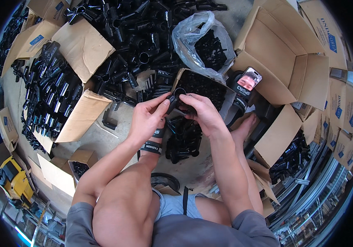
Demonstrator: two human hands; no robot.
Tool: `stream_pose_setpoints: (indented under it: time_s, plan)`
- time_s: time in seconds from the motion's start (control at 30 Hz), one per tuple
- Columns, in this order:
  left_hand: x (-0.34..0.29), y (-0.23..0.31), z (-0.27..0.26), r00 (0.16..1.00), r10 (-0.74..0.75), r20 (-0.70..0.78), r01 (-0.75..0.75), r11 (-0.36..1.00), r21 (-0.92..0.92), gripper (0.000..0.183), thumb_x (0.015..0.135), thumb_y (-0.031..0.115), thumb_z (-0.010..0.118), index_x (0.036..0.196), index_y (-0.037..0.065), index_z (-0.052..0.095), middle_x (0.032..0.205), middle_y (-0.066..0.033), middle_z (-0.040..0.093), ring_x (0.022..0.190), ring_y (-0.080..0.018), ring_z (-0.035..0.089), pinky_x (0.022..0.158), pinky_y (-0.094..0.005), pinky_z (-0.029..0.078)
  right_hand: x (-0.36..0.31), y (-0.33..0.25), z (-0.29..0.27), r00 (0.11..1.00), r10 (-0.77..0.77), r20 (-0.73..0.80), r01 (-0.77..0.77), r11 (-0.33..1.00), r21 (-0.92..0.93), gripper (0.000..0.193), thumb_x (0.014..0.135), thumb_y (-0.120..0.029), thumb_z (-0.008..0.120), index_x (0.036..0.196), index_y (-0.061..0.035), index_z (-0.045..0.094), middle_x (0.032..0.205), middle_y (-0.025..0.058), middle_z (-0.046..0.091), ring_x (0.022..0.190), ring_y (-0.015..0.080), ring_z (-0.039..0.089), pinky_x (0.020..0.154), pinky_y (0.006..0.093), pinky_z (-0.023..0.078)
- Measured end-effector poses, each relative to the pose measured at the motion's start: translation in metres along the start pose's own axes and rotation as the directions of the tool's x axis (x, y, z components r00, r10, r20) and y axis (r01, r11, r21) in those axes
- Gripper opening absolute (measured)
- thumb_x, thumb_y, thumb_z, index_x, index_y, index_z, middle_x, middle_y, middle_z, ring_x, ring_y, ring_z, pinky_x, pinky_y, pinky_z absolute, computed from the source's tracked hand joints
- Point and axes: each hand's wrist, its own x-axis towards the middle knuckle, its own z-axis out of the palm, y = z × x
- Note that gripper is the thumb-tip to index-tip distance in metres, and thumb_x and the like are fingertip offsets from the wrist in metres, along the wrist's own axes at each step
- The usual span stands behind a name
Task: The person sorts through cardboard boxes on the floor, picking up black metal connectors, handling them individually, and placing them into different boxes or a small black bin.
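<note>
My left hand [148, 117] pinches a glossy black ring-ended fitting [179, 92] between thumb and fingertips. From the other side my right hand [204, 112] is closed on the same fitting, its fingers curled and partly hiding it. Just beyond and below the hands stands an open box of small black pieces [203, 84]. Nearer to me, between my feet, lies a heap of black fittings [183, 138] on the floor. Whether my right fingers also hold a second small piece cannot be made out.
A clear plastic bag [184, 39] of small black parts stands beyond the box. Loose black fittings [139, 33] cover the far floor. Boxed fittings [53, 92] are at left. An open carton [267, 41] and a lit phone [249, 79] on my right sandal are at right.
</note>
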Motion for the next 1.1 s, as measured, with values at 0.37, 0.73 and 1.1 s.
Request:
stream_pose_setpoints:
  time_s: [0.37,0.73,1.1]
  plan:
    - [-0.014,0.017,0.000,0.962,0.270,0.031,-0.263,0.898,0.353,0.034,0.103,0.014,0.065,0.135,0.005,0.070,0.106,-0.0112,0.079,0.081,-0.0097,0.072,0.062,-0.0258,0.060,-0.002,0.028,-0.013,0.964,-0.094,0.249,0.040,0.976,0.212,0.029,0.099,-0.028,0.075,0.118,-0.0070,0.071,0.100,-0.0008,0.072,0.091,0.0077,0.066,0.079,0.0241,0.049]
    - [-0.023,0.046,0.004,0.870,0.488,0.076,-0.456,0.734,0.503,0.032,0.094,0.012,0.072,0.125,0.007,0.075,0.103,-0.0177,0.078,0.072,-0.0202,0.073,0.065,-0.0323,0.057,-0.003,0.051,-0.017,0.911,-0.327,0.252,0.255,0.925,0.282,0.037,0.099,-0.029,0.075,0.124,-0.0030,0.067,0.105,0.0014,0.071,0.093,0.0094,0.063,0.083,0.0262,0.049]
    - [-0.032,0.058,0.004,0.809,0.578,0.107,-0.533,0.644,0.550,0.030,0.090,0.010,0.075,0.120,0.005,0.078,0.103,-0.0185,0.078,0.090,-0.0308,0.074,0.078,-0.0359,0.058,-0.013,0.064,0.006,0.842,-0.537,0.061,0.520,0.836,0.175,0.045,0.102,-0.040,0.071,0.126,-0.0023,0.062,0.102,-0.0009,0.066,0.090,0.0085,0.058,0.079,0.0233,0.046]
